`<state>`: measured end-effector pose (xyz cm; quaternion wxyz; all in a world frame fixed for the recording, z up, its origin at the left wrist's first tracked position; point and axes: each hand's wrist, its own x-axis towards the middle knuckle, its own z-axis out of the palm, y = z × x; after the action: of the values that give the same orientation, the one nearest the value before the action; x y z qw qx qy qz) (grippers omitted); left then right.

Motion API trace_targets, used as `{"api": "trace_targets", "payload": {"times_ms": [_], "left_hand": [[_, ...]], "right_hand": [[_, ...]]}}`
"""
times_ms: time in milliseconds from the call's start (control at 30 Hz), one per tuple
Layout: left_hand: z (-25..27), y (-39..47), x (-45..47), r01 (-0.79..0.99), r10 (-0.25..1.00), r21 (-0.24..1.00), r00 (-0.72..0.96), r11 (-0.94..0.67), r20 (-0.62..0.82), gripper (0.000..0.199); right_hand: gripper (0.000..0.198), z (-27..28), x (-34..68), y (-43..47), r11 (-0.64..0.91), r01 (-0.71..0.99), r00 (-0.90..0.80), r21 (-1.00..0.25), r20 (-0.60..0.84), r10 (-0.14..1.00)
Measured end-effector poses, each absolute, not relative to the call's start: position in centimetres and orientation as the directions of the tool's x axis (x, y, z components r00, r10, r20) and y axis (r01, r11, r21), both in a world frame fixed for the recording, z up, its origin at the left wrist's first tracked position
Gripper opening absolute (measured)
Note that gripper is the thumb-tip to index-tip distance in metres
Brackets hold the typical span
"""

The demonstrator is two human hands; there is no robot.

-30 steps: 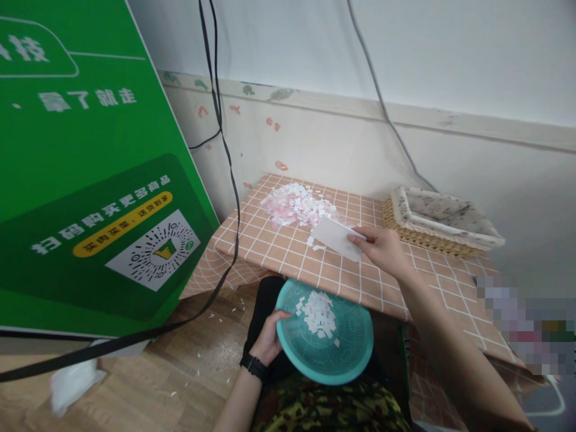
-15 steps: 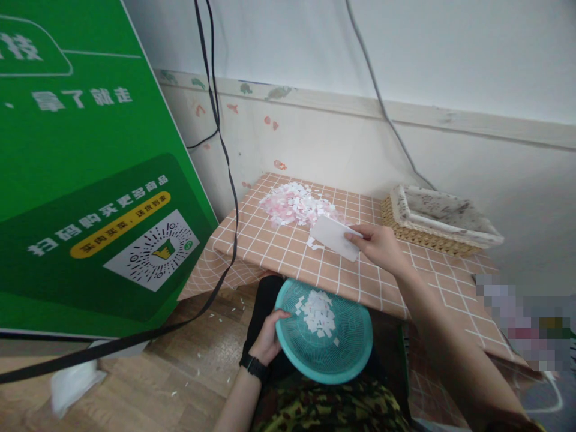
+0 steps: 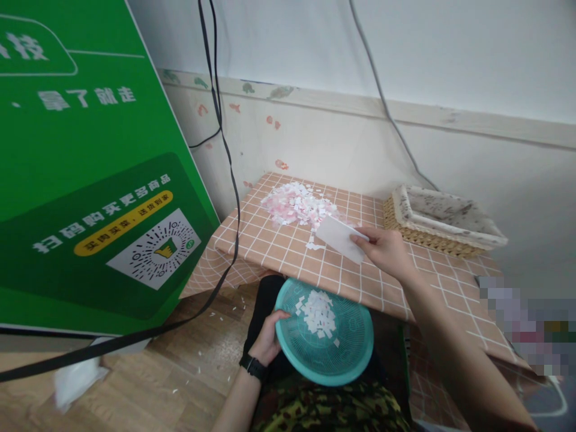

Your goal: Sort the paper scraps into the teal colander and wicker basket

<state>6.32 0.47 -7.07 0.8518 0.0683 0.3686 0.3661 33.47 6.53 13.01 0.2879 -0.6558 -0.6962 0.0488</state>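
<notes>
My left hand grips the left rim of a round teal plastic colander, its thumb over the edge. The colander rests over my lap, just below the table's front edge, with a heap of small white paper pieces inside. Above the table, my right hand pinches the right end of a flat white card. The card's far end reaches the near side of a loose pile of white and pink paper bits. A few white scraps lie just left of the card.
A checked brown cloth covers the table. A cloth-lined wicker basket stands at the back right. To the left rises a green printed panel, with a black strap hanging before it. Scraps and a white bag lie on the floor.
My right hand and the card have shifted very slightly to the right. The left hand and colander stay nearly still. The whole view has moved a little.
</notes>
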Motion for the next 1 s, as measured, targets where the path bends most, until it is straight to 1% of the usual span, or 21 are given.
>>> {"api": "trace_targets", "payload": {"times_ms": [133,300,433,500,567,633,733,800,900,1000], "left_hand": [[-5.7,0.8,5.7,-0.551,0.664,0.408,0.422,0.728,-0.617,0.016],[-3.6,1.6,3.8,-0.531,0.662,0.433,0.381,0.728,-0.646,0.015],[-2.0,2.0,2.0,-0.533,0.661,0.435,0.366,0.726,-0.655,0.019],[-1.3,2.1,1.3,-0.545,0.671,0.450,0.318,0.708,-0.670,0.016],[-0.6,2.1,0.6,-0.563,0.695,0.477,0.267,0.674,-0.667,0.013],[0.1,2.0,0.1,-0.572,0.703,0.482,0.256,0.663,-0.664,0.012],[1.0,1.9,-0.3,-0.569,0.699,0.474,0.278,0.672,-0.659,0.015],[1.5,1.8,-0.3,-0.562,0.691,0.462,0.306,0.686,-0.655,0.017],[2.1,1.6,-0.2,-0.563,0.693,0.459,0.320,0.688,-0.646,0.019],[2.3,1.6,-0.1,-0.576,0.707,0.470,0.296,0.669,-0.642,0.017]], "right_hand": [[0.032,13.2,33.0,6.9,0.182,0.873,-0.031,-0.452,0.322,0.946],[0.032,13.3,33.2,6.5,0.236,0.833,-0.101,-0.500,0.283,0.954],[0.032,12.7,34.2,5.4,0.212,0.806,-0.042,-0.553,0.305,0.952],[0.033,12.3,34.6,4.9,0.191,0.803,-0.002,-0.564,0.318,0.948],[0.032,12.0,34.5,4.6,0.183,0.808,0.008,-0.561,0.320,0.947],[0.031,12.1,34.0,4.3,0.198,0.814,-0.016,-0.545,0.320,0.947],[0.031,12.6,32.9,4.3,0.257,0.823,-0.109,-0.506,0.303,0.947],[0.030,12.8,32.3,4.5,0.279,0.815,-0.139,-0.508,0.296,0.945],[0.031,12.7,32.1,5.4,0.269,0.775,-0.105,-0.571,0.303,0.947],[0.034,12.1,32.5,6.6,0.257,0.695,-0.106,-0.672,0.258,0.960]]}}
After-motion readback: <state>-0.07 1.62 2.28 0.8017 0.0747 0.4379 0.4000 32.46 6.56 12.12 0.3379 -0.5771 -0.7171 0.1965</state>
